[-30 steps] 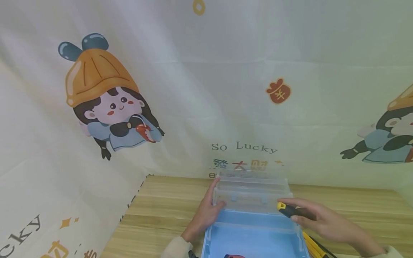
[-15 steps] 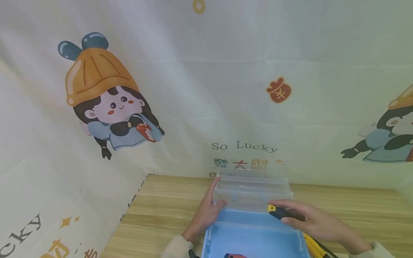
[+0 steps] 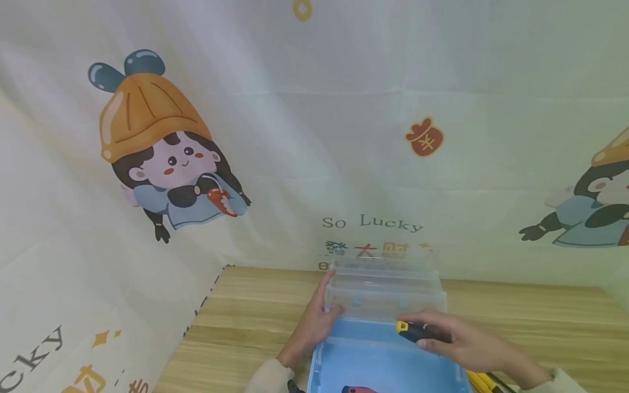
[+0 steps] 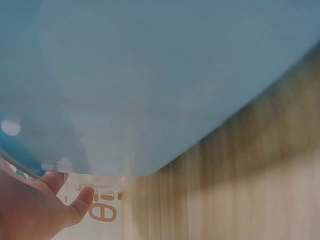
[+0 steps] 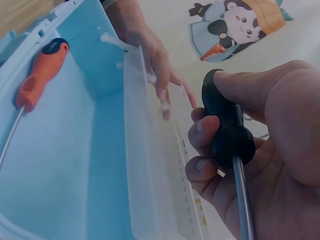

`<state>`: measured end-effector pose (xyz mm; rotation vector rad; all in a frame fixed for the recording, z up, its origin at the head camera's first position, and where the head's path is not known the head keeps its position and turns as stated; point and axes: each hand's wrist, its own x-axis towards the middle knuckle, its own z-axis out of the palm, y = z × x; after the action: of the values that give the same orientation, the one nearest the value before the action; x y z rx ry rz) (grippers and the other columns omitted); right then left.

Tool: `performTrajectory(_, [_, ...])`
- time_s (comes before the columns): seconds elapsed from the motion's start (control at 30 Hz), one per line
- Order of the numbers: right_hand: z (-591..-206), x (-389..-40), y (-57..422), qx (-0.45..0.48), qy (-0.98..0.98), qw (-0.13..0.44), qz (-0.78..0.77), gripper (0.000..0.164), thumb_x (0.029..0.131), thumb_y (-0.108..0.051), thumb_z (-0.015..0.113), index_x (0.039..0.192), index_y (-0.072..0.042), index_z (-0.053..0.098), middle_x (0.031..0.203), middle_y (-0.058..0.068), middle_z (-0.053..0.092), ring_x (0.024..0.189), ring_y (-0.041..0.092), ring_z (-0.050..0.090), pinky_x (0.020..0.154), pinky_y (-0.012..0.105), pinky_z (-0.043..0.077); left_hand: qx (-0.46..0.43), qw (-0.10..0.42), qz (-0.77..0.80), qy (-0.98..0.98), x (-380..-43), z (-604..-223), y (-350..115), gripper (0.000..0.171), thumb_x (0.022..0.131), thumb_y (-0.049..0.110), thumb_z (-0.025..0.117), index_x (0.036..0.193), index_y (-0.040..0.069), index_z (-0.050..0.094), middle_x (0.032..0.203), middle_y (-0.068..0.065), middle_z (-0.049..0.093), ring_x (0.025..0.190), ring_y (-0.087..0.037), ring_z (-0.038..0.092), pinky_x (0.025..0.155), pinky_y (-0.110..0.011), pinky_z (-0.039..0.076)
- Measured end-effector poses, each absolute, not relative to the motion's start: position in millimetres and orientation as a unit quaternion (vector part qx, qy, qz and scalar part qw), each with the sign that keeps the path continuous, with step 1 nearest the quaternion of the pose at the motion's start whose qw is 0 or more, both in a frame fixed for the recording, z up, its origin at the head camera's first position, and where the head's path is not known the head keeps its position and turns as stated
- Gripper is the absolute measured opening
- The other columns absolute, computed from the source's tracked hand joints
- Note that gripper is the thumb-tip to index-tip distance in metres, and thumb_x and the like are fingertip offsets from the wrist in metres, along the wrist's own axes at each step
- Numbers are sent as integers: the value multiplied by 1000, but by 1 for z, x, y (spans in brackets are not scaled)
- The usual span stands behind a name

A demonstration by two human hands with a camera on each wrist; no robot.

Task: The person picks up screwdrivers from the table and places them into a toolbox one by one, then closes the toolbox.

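In the head view, a blue plastic box (image 3: 388,357) stands on the table with its clear lid (image 3: 373,303) raised at the back. My left hand (image 3: 312,322) grips the lid's left edge, thumb on the near face. Above the box's right part, my right hand (image 3: 467,341) holds a screwdriver (image 3: 411,331) by its black handle, which has a yellow end. The right wrist view shows its metal shaft (image 5: 242,200) running along the palm; the tip is out of view. A red-orange screwdriver (image 5: 42,77) with a black end lies inside the box.
Yellow-and-black tools (image 3: 484,381) lie on the wooden table (image 3: 236,327) just right of the box, partly cut off by the frame. A printed cloth (image 3: 295,136) hangs behind the table and on the left.
My right hand has moved left and slightly down with the screwdriver, from the box's right edge to over the box. My left hand and the lid have stayed put.
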<state>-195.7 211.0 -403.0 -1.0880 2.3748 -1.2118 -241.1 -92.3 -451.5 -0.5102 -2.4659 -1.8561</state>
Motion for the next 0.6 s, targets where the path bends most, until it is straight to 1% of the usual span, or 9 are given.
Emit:
performTrajectory(0.07, [-404,-196,208,-382,816,129,-415,44,102,-28,55,145,-22,50,144,10,54,130,4,49,99,19,46,-162,7,-591,-790,-240,-450,-93,70,97,2,54,157,20,23,162,-15,24,145,-42,28,115,-67,20])
performTrajectory(0.23, [-409,-198,199,-420,785,135,-434,44,102,-20,54,145,-14,49,142,18,54,129,5,50,100,20,46,-159,6,-590,-791,-244,-455,-92,71,96,3,55,157,20,24,162,-15,25,144,-41,30,116,-65,21])
performTrajectory(0.3, [-410,-199,195,-431,777,139,-437,43,102,-19,54,145,-12,49,141,17,55,127,7,52,100,20,47,-158,7,-591,-791,-249,-463,-93,72,96,3,55,157,22,23,162,-14,25,143,-40,33,115,-65,22])
performTrajectory(0.5, [-415,-201,181,-455,753,157,-449,41,103,-17,52,143,-7,50,136,13,59,120,9,56,98,22,49,-162,16,-585,-795,-261,-481,-94,73,97,9,57,157,31,21,161,-8,28,142,-36,36,114,-64,26])
performTrajectory(0.6, [-417,-202,175,-458,754,160,-442,42,103,-19,52,143,-9,50,135,9,60,118,9,57,97,23,50,-167,16,-581,-796,-262,-483,-96,73,98,12,57,156,35,21,161,-6,28,143,-34,36,114,-64,27])
